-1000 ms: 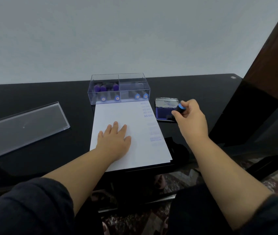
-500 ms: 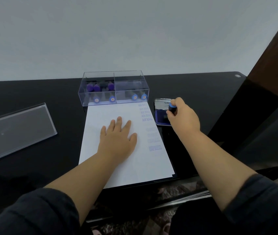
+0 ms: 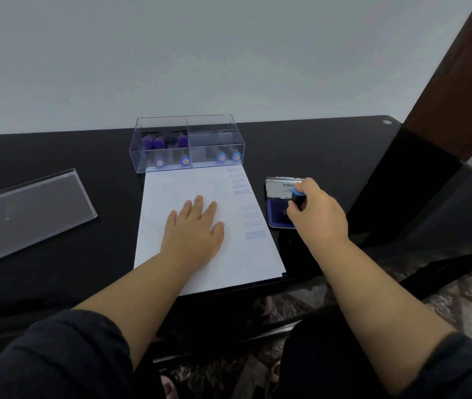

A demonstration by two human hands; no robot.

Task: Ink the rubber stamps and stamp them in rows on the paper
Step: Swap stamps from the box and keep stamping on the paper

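Note:
A white sheet of paper (image 3: 171,194) lies on the black desk, with blue prints in a column down its right side. My left hand (image 3: 193,231) rests flat on the paper, fingers straight. To the right of the sheet sits an open ink pad (image 3: 276,214) with a blue pad and a silver lid. My right hand (image 3: 317,216) grips a black rubber stamp (image 3: 298,197) with a blue cap and holds it down on the pad. A clear box (image 3: 214,139) behind the paper holds several more stamps.
The box's clear lid (image 3: 24,214) lies on the desk at the left. The black desk (image 3: 56,151) stands against a pale wall. A dark wooden post (image 3: 453,82) rises at the right. The desk's front edge is just below the paper.
My right hand has brought the stamp from above the pad's far edge down onto the blue pad. My left hand has stayed flat on the paper.

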